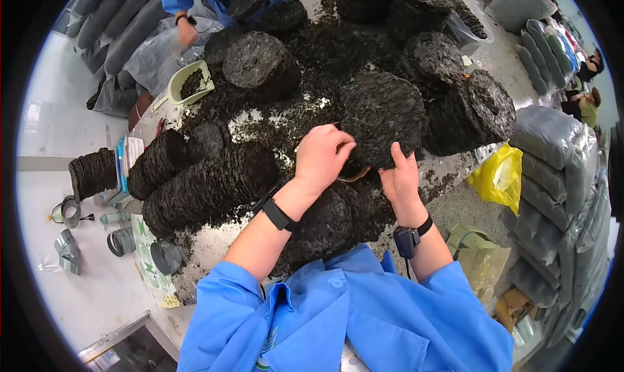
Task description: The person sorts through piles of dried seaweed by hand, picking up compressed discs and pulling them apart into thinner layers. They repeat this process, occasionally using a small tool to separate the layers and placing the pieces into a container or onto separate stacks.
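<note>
My left hand (322,156) rests curled on the near edge of a round dark pressed cake (380,115) standing tilted in the heap. My right hand (402,180) holds the lower right edge of the same cake, fingers pointing up along it. Both wrists wear black bands. Below my hands lies a stack of similar dark discs (338,219) against my blue coat. A long roll of stacked discs (208,180) lies on its side to the left.
Many more stacks of dark discs (471,112) and loose crumbs cover the table (455,200). A co-worker's hand (187,31) reaches near a pale green scoop (188,83) at the far left. A yellow bag (500,177) hangs at right. Grey filled sacks (552,177) line the right side.
</note>
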`<act>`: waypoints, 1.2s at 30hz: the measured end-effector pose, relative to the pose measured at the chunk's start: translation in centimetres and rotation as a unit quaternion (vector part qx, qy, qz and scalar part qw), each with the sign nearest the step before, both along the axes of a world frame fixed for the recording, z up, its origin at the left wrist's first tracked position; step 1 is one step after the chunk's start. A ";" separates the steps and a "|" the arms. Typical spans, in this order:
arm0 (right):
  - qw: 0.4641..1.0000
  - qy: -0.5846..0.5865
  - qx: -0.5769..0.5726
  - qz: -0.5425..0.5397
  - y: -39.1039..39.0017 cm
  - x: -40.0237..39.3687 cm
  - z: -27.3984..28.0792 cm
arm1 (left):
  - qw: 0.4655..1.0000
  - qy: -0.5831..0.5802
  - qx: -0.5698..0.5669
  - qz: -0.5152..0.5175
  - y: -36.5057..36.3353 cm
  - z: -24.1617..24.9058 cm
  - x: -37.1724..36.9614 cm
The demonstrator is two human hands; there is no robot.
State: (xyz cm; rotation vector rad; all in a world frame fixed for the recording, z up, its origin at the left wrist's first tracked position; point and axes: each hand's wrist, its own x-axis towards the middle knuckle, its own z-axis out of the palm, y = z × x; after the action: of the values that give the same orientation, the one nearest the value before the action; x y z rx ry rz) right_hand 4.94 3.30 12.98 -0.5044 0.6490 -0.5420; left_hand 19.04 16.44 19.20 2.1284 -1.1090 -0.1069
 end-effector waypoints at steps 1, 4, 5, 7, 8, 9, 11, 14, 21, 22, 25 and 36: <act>1.000 -0.027 -0.002 0.014 0.4 -0.3 -0.1 | 0.998 0.046 -0.035 0.005 -0.7 0.9 -0.6; 0.998 -0.045 -0.003 0.044 1.9 -0.9 1.4 | 0.985 0.060 -0.163 -0.002 -2.4 2.2 -2.0; 0.996 -0.072 0.002 0.053 2.4 -1.0 1.3 | 0.984 0.038 -0.176 -0.004 -2.7 2.3 -2.1; 0.994 -0.090 -0.017 0.059 3.4 -1.3 1.9 | 0.984 0.009 -0.178 0.002 -2.9 1.7 -2.0; 0.992 -0.107 -0.036 0.064 4.0 -1.3 2.1 | 0.983 -0.017 -0.181 0.006 -3.0 1.4 -2.0; 0.992 -0.103 -0.046 0.055 4.7 -1.2 2.1 | 0.983 -0.018 -0.182 0.005 -2.8 1.4 -2.0; 0.988 -0.077 -0.121 0.055 5.1 -1.2 1.4 | 0.988 -0.050 -0.145 0.004 -2.3 1.6 -2.0; 0.986 -0.060 -0.139 0.070 5.2 -1.5 1.0 | 0.990 -0.108 -0.094 -0.009 -2.0 2.0 -1.9; 0.999 0.018 -0.002 0.033 2.0 -2.7 1.0 | 0.966 0.175 -0.168 0.088 0.2 3.8 -0.4; 0.999 0.030 0.010 0.021 1.1 -3.3 0.7 | 0.989 0.106 -0.089 0.047 0.7 3.3 0.6; 1.000 0.025 -0.011 -0.013 -0.9 -5.2 0.0 | 0.986 0.018 0.168 0.014 2.1 2.6 1.0; 0.605 -0.085 -0.777 0.152 7.7 -5.9 10.6 | 0.861 0.292 -0.119 0.400 30.3 -8.3 -0.4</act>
State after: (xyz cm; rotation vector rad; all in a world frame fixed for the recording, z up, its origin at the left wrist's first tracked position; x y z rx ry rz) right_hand -0.94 10.99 23.58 -2.1565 -0.3155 -0.7188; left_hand 18.62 46.70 10.85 1.9589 0.1427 -0.1939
